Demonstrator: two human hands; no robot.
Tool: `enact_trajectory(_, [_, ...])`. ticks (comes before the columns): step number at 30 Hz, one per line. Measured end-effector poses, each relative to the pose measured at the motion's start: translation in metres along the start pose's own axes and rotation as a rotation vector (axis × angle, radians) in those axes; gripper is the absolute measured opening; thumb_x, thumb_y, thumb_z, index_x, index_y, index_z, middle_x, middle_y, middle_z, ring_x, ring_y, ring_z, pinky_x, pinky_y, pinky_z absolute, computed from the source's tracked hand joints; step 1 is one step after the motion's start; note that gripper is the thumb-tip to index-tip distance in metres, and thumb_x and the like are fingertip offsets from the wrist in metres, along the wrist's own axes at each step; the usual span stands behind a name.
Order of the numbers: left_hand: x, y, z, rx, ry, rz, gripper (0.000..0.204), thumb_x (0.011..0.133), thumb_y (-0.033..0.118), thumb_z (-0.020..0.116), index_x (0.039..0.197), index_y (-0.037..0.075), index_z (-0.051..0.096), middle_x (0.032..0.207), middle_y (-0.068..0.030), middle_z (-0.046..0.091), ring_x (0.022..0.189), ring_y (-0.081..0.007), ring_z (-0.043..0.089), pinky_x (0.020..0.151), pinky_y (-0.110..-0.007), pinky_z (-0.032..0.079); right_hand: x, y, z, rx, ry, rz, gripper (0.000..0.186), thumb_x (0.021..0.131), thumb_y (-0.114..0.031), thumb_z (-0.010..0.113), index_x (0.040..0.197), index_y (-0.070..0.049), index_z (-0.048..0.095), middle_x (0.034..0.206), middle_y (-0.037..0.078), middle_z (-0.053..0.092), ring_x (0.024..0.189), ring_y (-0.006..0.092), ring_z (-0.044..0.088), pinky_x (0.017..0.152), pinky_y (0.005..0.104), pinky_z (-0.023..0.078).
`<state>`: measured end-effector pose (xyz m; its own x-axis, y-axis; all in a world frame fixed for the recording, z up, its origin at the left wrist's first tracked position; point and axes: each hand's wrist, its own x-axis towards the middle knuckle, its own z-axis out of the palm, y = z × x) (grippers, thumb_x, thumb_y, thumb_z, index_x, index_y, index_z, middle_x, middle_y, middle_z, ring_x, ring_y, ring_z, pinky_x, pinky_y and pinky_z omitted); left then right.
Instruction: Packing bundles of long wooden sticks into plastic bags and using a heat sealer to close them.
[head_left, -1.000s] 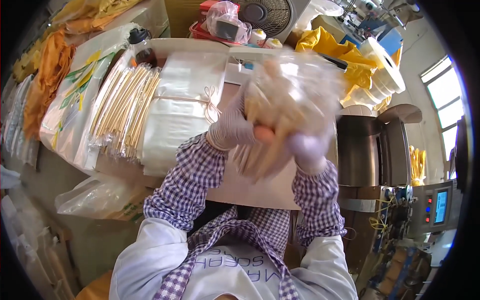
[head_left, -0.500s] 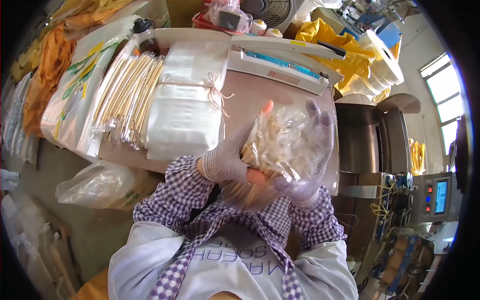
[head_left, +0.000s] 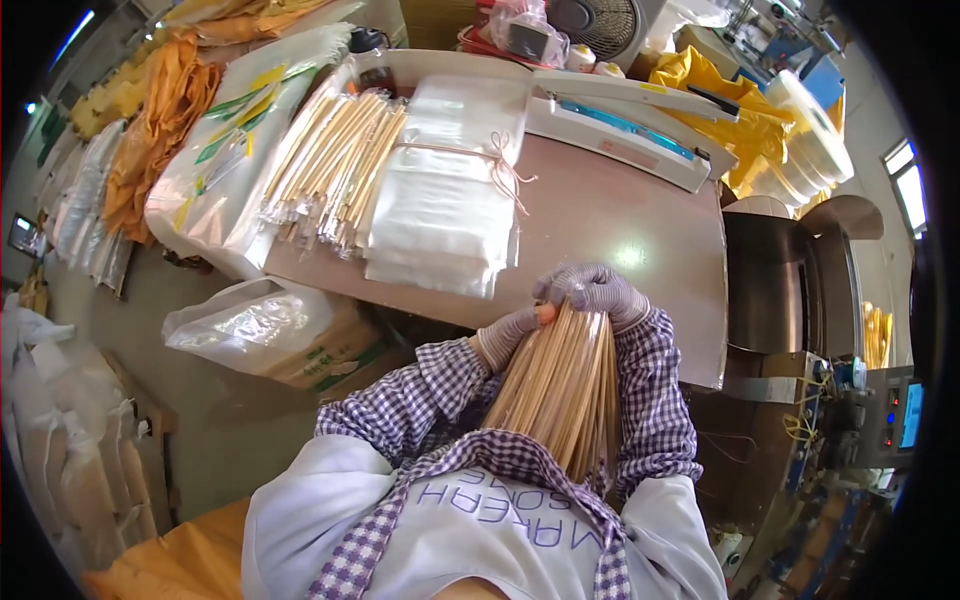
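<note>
A bundle of long, thin wooden sticks in clear plastic [head_left: 550, 395] slants from the table's front edge down to my apron, its lower part resting against me. My left hand [head_left: 510, 330], in a striped knit glove with a bare thumb tip, is closed on the left side of the bundle's upper end. My right hand [head_left: 608, 295], gloved alike, grips that same end from above, its fingers curled over the top. Just beyond lie a stack of clear bags tied with string [head_left: 440, 220] and a pile of bagged sticks [head_left: 325, 170] on the table [head_left: 625, 210].
A long white heat sealer [head_left: 610, 135] sits at the table's back, near a fan [head_left: 590, 25] and yellow sacks [head_left: 700, 80]. At right are a metal bin [head_left: 770, 290] and a panel with a screen [head_left: 910, 415]; at left, a plastic bag [head_left: 245, 325] hangs low.
The bundle has turned, from its crumpled plastic end facing up to the long sticks lying toward my body. Both hands came down and closed at its far end, and the view shifted.
</note>
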<state>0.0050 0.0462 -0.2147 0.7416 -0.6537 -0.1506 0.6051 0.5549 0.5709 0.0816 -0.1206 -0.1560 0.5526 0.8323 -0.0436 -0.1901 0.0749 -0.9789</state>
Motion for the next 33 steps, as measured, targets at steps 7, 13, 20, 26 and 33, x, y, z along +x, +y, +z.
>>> enact_trajectory(7, [-0.026,0.087,-0.09,1.642,0.691,0.748,0.032,0.079,0.025,0.065,0.095,-0.002,0.058,0.09,-0.0076,0.057,0.088,-0.0198,0.054,0.078,-0.03,0.047,0.0,0.002,-0.001,0.027,0.019,0.006,0.029,0.07,-0.021,0.063,0.085,0.004,0.064,0.097,0.017,0.062,0.098,0.0286,0.055,0.091,0.0361,0.04])
enact_trajectory(13, [-0.033,0.141,-0.105,1.942,0.577,0.66,0.018,0.074,0.023,0.068,0.078,0.006,0.063,0.076,-0.0056,0.056,0.073,-0.0224,0.054,0.066,-0.033,0.046,0.03,0.009,0.008,-0.035,0.003,0.046,0.035,0.071,-0.024,0.058,0.09,0.004,0.064,0.099,0.016,0.062,0.101,0.0266,0.055,0.095,0.0341,0.038])
enact_trajectory(20, [-0.022,0.131,-0.036,0.576,0.497,0.483,0.019,0.084,0.027,0.061,0.079,0.008,0.061,0.065,-0.0017,0.057,0.059,-0.0106,0.054,0.055,-0.022,0.046,0.04,0.023,0.003,0.019,-0.011,0.122,0.036,0.077,-0.021,0.059,0.102,0.004,0.061,0.104,0.014,0.062,0.102,0.0236,0.055,0.095,0.0326,0.038])
enact_trajectory(26, [-0.032,0.105,-0.008,0.881,0.405,0.443,0.021,0.086,0.024,0.059,0.087,0.003,0.06,0.067,-0.0027,0.058,0.053,-0.0115,0.055,0.048,-0.023,0.045,0.065,0.007,0.035,0.03,0.055,0.118,0.037,0.08,-0.026,0.065,0.106,0.0,0.061,0.094,0.008,0.065,0.089,0.0142,0.058,0.086,0.0278,0.044])
enact_trajectory(33, [-0.053,0.076,-0.011,0.787,0.67,0.775,0.031,0.083,0.035,0.061,0.086,0.005,0.056,0.067,-0.0009,0.053,0.061,-0.0078,0.052,0.06,-0.02,0.047,0.06,-0.003,0.036,-0.123,0.096,0.234,0.024,0.077,-0.017,0.066,0.094,-0.001,0.066,0.086,0.006,0.066,0.082,0.0101,0.058,0.077,0.0231,0.045])
